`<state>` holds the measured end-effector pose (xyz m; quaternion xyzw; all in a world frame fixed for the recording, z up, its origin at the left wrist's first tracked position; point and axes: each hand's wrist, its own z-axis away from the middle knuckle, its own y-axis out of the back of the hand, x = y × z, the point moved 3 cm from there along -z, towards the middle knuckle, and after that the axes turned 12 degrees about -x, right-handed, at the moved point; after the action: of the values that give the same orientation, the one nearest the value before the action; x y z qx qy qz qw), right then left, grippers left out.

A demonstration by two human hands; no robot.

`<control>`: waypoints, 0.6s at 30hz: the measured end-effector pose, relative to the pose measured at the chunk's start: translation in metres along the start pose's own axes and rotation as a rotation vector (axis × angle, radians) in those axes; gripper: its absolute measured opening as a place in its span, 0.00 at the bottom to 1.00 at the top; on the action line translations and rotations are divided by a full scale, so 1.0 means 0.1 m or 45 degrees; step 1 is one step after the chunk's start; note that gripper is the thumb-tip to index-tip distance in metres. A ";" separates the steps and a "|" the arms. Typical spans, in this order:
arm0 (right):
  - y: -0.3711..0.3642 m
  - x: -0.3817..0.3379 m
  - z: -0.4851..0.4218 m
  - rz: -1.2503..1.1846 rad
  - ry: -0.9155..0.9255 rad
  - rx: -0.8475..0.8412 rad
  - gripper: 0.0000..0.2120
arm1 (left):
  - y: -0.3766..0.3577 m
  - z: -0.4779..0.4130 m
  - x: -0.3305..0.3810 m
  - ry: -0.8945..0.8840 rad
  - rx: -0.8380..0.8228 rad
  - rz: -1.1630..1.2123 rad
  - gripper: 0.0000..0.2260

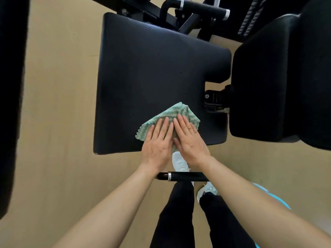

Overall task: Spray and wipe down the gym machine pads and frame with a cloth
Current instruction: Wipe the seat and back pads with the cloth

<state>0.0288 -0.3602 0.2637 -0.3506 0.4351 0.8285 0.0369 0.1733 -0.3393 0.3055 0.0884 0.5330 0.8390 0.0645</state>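
**Wiping the Flat Pad: Cloth Handling and Hold Points**

The large flat pad (152, 77) lies under and ahead of both hands. Its black cover looks finely textured and cushioned, so expect slight give under pressure and moderate drag on the cloth. A second, thicker pad (279, 86) stands to the right of the right hand, apart from it. The black frame (186, 22) sits well ahead of the fingertips, beyond the far edge of the flat pad. A black grip bar (188, 176) crosses beneath the wrists, behind both hands.

The cloth (180, 111), patterned green and white, lies on the near part of the flat pad, directly under both palms. One folded corner protrudes ahead of the fingertips and another lies out to the left of the left hand. It appears thin, light and limp, and will likely bunch or slip if pushed from a single point.

The left hand (157, 142) and right hand (190, 138) lie side by side, touching, with fingers straight and flat, pressing the cloth down. Neither curls round it. Recommended hold: palm pressure over the cloth's middle. For frame tubes, pinching a folded edge should serve better. No spray bottle is in view.
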 end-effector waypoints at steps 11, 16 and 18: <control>-0.02 0.58 0.42 -0.251 -0.695 -0.022 0.33 | 0.01 -0.79 0.64 -0.504 -0.280 -0.320 0.28; -0.10 0.58 0.54 -0.378 -0.801 -0.001 0.35 | 0.01 -0.76 0.69 -0.591 -0.299 -0.374 0.27; -0.08 0.53 0.55 -0.312 -0.758 0.081 0.34 | 0.03 -0.70 0.62 -0.552 -0.262 -0.354 0.27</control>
<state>-0.0382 -0.3273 0.2455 -0.1413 0.3853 0.8701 0.2729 0.0976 -0.3900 0.2836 0.1848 0.4258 0.8334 0.3002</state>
